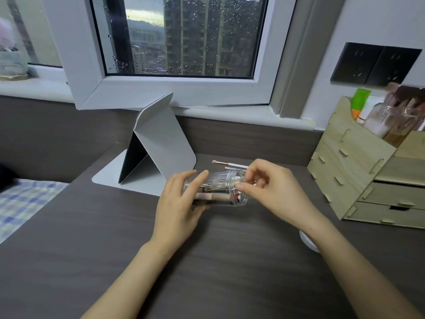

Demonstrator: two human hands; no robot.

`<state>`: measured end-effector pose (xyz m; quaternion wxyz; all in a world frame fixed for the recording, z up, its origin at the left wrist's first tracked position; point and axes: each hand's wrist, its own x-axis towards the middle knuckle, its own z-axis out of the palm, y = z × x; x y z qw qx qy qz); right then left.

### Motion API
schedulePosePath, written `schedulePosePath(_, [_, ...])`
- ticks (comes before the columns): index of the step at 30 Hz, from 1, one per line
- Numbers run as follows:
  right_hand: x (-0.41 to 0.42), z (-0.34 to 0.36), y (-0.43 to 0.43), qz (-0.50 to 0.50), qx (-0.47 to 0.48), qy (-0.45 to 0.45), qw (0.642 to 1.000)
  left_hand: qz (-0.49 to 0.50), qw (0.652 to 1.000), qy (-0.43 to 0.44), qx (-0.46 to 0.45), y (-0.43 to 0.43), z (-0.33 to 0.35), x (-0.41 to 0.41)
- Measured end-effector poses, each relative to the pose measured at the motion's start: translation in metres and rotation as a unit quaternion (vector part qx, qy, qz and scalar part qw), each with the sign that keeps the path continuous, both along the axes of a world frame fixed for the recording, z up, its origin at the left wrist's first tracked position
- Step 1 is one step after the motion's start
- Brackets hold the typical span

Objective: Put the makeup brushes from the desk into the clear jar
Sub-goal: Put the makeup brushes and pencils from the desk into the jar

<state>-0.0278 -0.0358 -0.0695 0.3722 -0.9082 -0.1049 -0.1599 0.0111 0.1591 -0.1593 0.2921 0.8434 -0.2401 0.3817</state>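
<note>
The clear jar [226, 188] lies on its side on the dark desk [115, 238], its mouth facing right. Several makeup brushes [213, 197] are inside it. My left hand [181, 201] wraps around the jar's closed end. At the jar's mouth, my right hand [269, 187] pinches the end of a brush with thumb and fingers. Two thin brushes [230, 165] with pale handles lie on the desk just behind the jar.
A folded grey stand [158, 146] is propped behind the jar to the left. A wooden drawer organizer [358, 166] holding bottles fills the right side. A white round object [308, 242] peeks out under my right forearm. A checked bedsheet [25, 201] lies at left.
</note>
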Motion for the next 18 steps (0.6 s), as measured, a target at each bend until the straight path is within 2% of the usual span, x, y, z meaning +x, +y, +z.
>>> schedulePosePath(5, [-0.003, -0.001, -0.003, 0.085, -0.103, 0.011, 0.991, 0.01, 1.0, 0.011, -0.007, 0.002, 0.001, 0.002])
schedulePosePath(6, [-0.003, -0.002, -0.005, 0.093, -0.092, 0.007, 0.991, 0.009, 1.0, 0.012, -0.009, 0.002, 0.001, 0.002])
schedulePosePath(8, [0.001, -0.001, -0.01, 0.094, 0.019, 0.008, 0.995, 0.011, 1.0, 0.016, -0.023, 0.004, 0.001, 0.003])
schedulePosePath(10, [0.013, -0.008, -0.021, 0.037, 0.104, -0.014, 0.994, 0.023, 0.998, 0.022, -0.051, 0.008, 0.002, 0.006])
schedulePosePath(11, [0.023, -0.017, -0.028, -0.008, 0.073, -0.024, 0.997, 0.031, 0.997, 0.028, -0.07, 0.009, 0.003, 0.007])
schedulePosePath(13, [0.043, -0.038, -0.037, -0.067, -0.076, 0.002, 0.995, 0.043, 0.992, 0.045, -0.106, 0.01, 0.006, 0.007])
schedulePosePath(15, [0.058, -0.061, -0.04, -0.049, -0.204, 0.021, 0.977, 0.042, 0.989, 0.058, -0.126, 0.009, 0.009, 0.006])
schedulePosePath(18, [0.072, -0.079, -0.037, 0.001, -0.312, 0.01, 0.95, 0.038, 0.988, 0.062, -0.134, 0.008, 0.01, 0.005])
